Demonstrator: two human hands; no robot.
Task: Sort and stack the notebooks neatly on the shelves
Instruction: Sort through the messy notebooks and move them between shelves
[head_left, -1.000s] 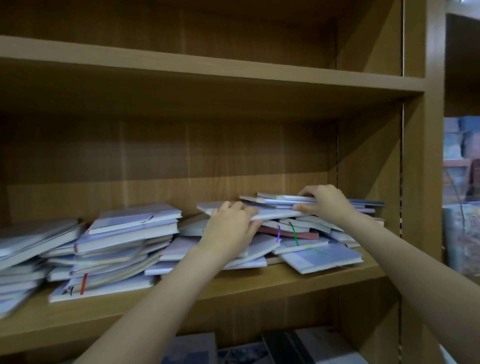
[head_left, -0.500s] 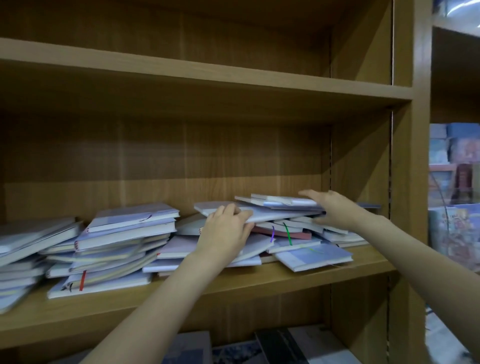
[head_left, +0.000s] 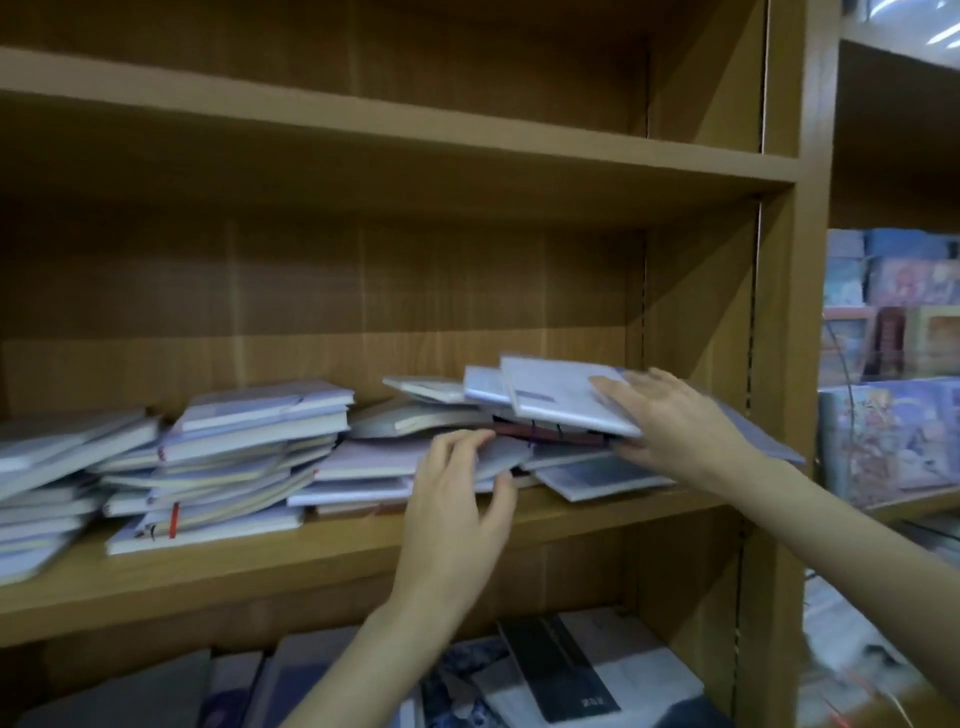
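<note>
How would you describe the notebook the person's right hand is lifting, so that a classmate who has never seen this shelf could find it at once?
Start at the middle shelf of the wooden bookcase and go to its right end, where a loose heap of notebooks lies. The right hand grips the pale lavender notebook on top. Unlike its flat neighbours, it is tilted up, highest of the heap.

Dim wooden bookcase (head_left: 779, 312), a colourful display rack (head_left: 893, 322) at right
</note>
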